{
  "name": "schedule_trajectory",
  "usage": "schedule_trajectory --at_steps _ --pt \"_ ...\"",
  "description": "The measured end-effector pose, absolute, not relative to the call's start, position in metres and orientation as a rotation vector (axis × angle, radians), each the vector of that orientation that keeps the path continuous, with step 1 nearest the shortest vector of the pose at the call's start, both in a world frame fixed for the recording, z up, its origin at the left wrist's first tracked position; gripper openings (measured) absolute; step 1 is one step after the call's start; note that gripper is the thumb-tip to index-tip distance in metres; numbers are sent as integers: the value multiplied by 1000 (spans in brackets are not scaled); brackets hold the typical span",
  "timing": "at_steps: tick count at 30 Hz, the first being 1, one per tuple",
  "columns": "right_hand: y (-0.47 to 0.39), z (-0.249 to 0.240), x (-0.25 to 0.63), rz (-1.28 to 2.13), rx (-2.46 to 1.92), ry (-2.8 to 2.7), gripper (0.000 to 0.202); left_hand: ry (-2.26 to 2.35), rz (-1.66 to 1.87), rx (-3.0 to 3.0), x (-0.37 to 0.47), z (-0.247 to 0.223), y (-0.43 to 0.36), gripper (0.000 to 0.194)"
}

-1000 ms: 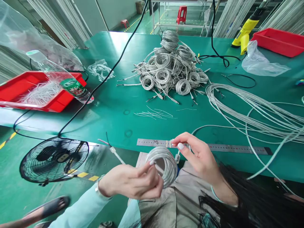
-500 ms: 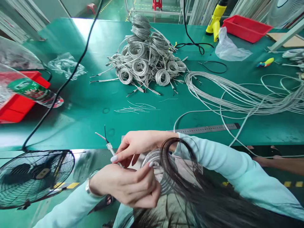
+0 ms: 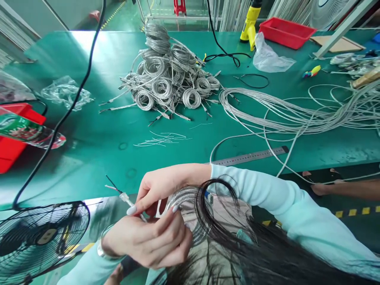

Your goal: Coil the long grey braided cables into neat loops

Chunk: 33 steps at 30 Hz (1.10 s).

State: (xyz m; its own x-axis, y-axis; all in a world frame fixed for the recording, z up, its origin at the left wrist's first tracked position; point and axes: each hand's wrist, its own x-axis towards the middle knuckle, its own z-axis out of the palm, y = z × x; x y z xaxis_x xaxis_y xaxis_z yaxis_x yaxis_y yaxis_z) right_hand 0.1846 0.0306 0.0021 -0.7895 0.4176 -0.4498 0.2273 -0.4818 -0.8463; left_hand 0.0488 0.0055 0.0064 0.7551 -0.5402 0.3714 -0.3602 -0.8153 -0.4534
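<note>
My right hand (image 3: 158,188) pinches a clear-jacketed cable (image 3: 127,198) near its stripped end, where a dark and a pinkish wire (image 3: 112,185) stick out past the table's front edge. Just below it, my left hand (image 3: 151,239) is closed with curled fingers around the same cable; its grip is partly hidden. Behind the fingers, a coil of the clear cable (image 3: 185,196) hangs close to my body, partly covered by dark hair (image 3: 204,202). Several loose thin white strands (image 3: 163,138) lie on the green table (image 3: 95,158) ahead of my hands.
A heap of coiled cables (image 3: 162,87) stands mid-table. Long loose cable (image 3: 267,111) spreads right, beside a steel ruler (image 3: 249,156). A black cord (image 3: 80,91) crosses the left side, above a fan (image 3: 44,237). A red tray (image 3: 286,33) and plastic bag (image 3: 270,57) sit at the back.
The view has shifted, so the table's objects appear further left. Both hands keep the same hold on the cable, and its stripped end points slightly more to the left.
</note>
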Motion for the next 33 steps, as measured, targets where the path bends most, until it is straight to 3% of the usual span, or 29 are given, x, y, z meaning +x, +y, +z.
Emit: schedule_trajectory --at_steps 7,18,28,33 --pt "31 -2 187 2277 -835 -1806 20 526 -785 -2694 42 5 3 18" --pt "35 -11 184 2228 -870 -1766 17 537 -741 -2693 32 -8 7 13" --pt "35 -2 185 2169 -971 -1813 14 481 -767 -2712 34 -6 7 30" --pt "34 -1 184 2184 -945 -1787 15 471 -732 -2711 32 -6 7 27"
